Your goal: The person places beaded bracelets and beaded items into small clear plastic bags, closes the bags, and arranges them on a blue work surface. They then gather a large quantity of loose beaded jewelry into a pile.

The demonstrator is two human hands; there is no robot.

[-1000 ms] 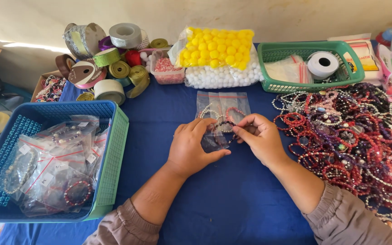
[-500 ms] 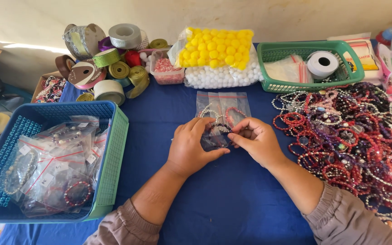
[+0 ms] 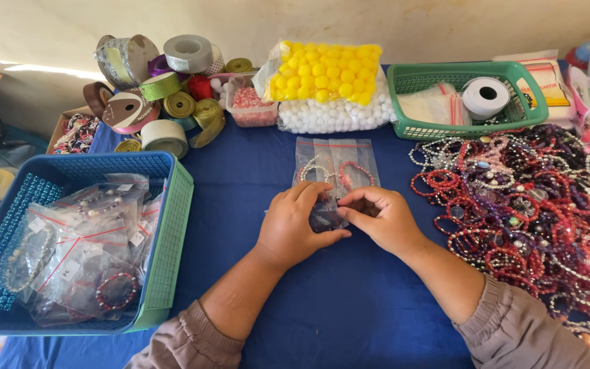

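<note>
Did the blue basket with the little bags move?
No. The blue basket sits in the same spot beside the ribbon rolls on the blue tablecloth.

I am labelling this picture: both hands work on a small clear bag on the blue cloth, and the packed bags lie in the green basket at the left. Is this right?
Not quite. In the head view the packed bags lie in a blue basket; the green basket stands at the back right. Both the left hand and right hand do work on the small clear bag.

Both forearms are left bare from wrist to near the elbow, the left hand (image 3: 295, 229) and right hand (image 3: 380, 217) are worn without rings, watch or gloves, and greyish-brown sleeves (image 3: 189, 342) with gathered, elasticated cuffs are seen pushed up on each arm.
</note>
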